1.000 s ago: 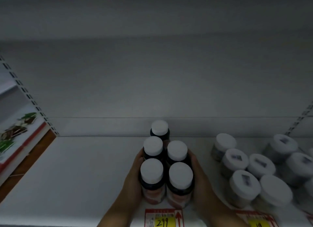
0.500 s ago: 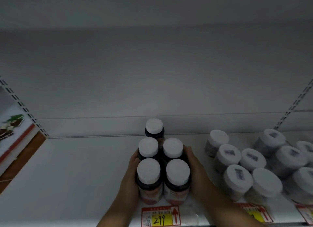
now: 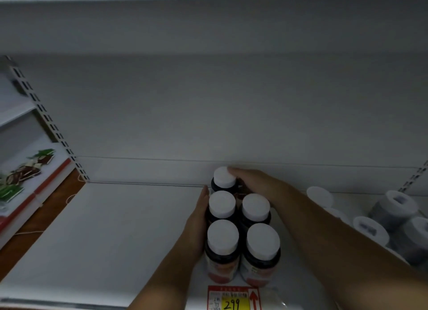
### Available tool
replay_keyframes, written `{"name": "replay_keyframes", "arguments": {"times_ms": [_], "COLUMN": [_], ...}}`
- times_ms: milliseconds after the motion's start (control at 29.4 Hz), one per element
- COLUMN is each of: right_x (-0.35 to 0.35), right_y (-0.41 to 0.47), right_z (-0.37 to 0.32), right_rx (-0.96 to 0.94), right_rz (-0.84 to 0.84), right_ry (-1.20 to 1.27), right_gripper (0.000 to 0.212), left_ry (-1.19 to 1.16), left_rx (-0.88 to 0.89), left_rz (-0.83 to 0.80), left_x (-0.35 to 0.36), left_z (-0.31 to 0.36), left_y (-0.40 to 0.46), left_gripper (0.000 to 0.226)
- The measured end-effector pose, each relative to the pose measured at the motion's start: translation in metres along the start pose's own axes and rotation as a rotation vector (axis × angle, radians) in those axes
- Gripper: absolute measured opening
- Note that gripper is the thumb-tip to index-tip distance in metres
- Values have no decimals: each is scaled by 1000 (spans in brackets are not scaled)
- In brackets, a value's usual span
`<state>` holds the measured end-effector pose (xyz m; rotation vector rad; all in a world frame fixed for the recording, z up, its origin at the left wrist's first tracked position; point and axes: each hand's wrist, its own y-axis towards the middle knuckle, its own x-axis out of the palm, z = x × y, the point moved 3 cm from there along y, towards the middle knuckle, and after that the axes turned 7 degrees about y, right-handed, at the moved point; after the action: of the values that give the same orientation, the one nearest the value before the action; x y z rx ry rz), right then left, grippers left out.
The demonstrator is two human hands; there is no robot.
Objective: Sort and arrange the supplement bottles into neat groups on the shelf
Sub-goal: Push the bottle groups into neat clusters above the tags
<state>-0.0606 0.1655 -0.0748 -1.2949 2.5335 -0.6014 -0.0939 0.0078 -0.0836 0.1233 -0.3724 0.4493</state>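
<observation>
Head view. Five dark supplement bottles with white caps stand upright on the white shelf [image 3: 111, 235]: two pairs at the front and a single rear bottle [image 3: 224, 179] behind the left column, close to the back panel. My right hand [image 3: 251, 182] reaches past the right column and wraps the rear bottle from its right side, fingertips curled onto the edge of its cap. My left hand [image 3: 198, 224] lies flat, fingers straight, pressed against the left flank of the middle-left bottle [image 3: 221, 208] and the front-left bottle [image 3: 222, 247].

The relation that matters: the rear bottle sits directly ahead of my right hand, long axis vertical, and the right hand is the nearer one. The slot behind the middle-right bottle [image 3: 256, 209] is occupied by my hand, not by a bottle. In my judgement the next move shifts the rear bottle while the left hand steadies the block.

A separate group of grey jars [image 3: 393, 208] with white lids stands well apart to the right.

Writing: the red-and-yellow price tag [image 3: 234, 298] at the shelf lip reads "299" beside a red up arrow. Bottle labels show orange-red colour; no brand is legible.
</observation>
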Motion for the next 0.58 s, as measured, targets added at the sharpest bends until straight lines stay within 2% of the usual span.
{"name": "replay_keyframes", "arguments": {"times_ms": [34,102,136,204,238,340,442,510,578], "right_x": [0,0,1,1,0,-2,-8,-18,-17], "right_y": [3,7,7,5,3,-7,-25,-48,-74], "right_z": [1,-1,-2,-5,-5,-9,-14,0,27], "right_rx": [3,18,20,25,27,19,-161,-360,-425], "right_rz": [-23,-69,-91,-125,-138,-135,33,142,216], "right_ry": [-5,-49,-87,-143,-158,-182,-152,-18,195], "right_gripper": [54,65,69,69,68,65,57,51,47], "left_ry": [-87,-381,-377,-75,32,45,79,143,189], "left_rx": [17,-72,-99,40,73,-41,-82,-57,-31], "left_rz": [39,-109,-125,74,56,-58,10,52,29], "left_x": [1,2,2,-7,-7,-16,-19,-22,-21], "left_z": [12,21,22,16,8,-8,-15,-16,-15], "left_y": [-6,-12,-12,-9,-3,4,9,11,9], "left_gripper": [57,62,62,56,53,47,37,32,33]}}
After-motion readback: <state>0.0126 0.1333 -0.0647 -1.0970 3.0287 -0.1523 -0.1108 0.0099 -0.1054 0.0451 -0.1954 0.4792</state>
